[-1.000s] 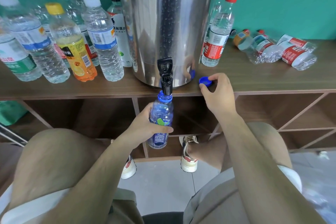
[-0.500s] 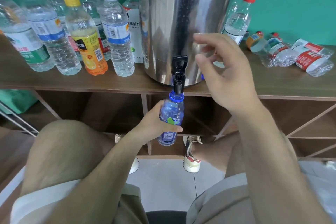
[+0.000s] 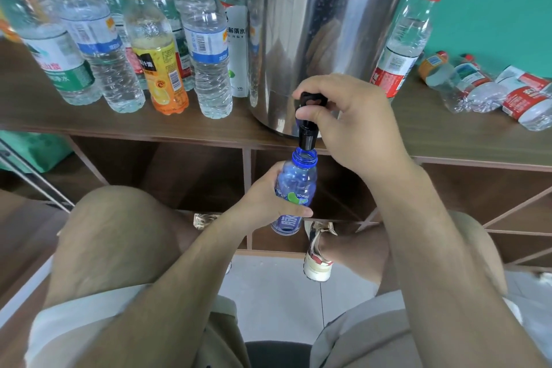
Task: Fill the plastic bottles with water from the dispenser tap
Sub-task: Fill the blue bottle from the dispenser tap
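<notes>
Left hand (image 3: 263, 203) grips thin blue plastic bottle (image 3: 295, 188) mid-body: crushable, gets heavier. Above, right hand (image 3: 352, 128) pinches black tap lever (image 3: 310, 100).

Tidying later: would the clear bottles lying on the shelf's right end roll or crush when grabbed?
Likely yes. The lying bottles look empty and already crumpled, so probably light and easily squashed. On their sides on the flat shelf, a nudge may roll them.

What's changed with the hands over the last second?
The right hand left the blue cap on the shelf, rose and closed on the black tap lever. The left hand still holds the blue bottle with its mouth under the spout.
</notes>
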Motion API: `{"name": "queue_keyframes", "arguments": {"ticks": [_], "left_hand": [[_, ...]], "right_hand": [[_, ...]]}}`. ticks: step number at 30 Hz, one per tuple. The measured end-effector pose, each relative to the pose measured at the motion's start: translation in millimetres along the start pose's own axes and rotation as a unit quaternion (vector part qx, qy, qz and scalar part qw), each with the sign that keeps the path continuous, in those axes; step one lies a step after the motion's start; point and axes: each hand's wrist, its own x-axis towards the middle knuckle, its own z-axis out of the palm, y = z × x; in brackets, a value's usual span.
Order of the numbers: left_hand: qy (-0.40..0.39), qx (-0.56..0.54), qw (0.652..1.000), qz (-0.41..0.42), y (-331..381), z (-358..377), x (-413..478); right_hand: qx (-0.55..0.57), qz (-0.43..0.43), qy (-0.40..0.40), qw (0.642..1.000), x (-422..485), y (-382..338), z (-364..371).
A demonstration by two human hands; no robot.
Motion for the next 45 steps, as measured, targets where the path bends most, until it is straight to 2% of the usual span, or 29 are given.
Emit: {"name": "queue_keyframes", "arguments": {"ticks": [7,15,23,30,40,45], "left_hand": [[0.009,0.007,1.000,-0.019,8.1,0.4,-2.2],[0.021,0.008,1.000,-0.011,8.0,-0.6,-1.5],[0.014,-0.002,1.000,0.007,3.2,-1.9,2.5],[0.018,0.000,1.000,0.005,2.1,-3.1,2.8],[0.031,-0.008,0.999,-0.004,2.5,-0.1,2.9],[0.034,-0.004,0.999,-0.005,-0.6,2.0,5.4]], "right_hand": [[-0.050,-0.131,0.152,0.978,-21.8,13.5,22.6],[-0.018,-0.183,0.178,0.967,-36.7,25.3,32.1],[-0.032,-0.177,0.164,0.970,-51.8,26.2,32.2],[0.048,-0.052,0.140,0.988,-54.0,23.1,27.4],[0.108,-0.054,0.109,0.987,-54.8,30.5,23.4],[0.098,-0.063,0.108,0.987,-53.7,27.3,21.7]]}}
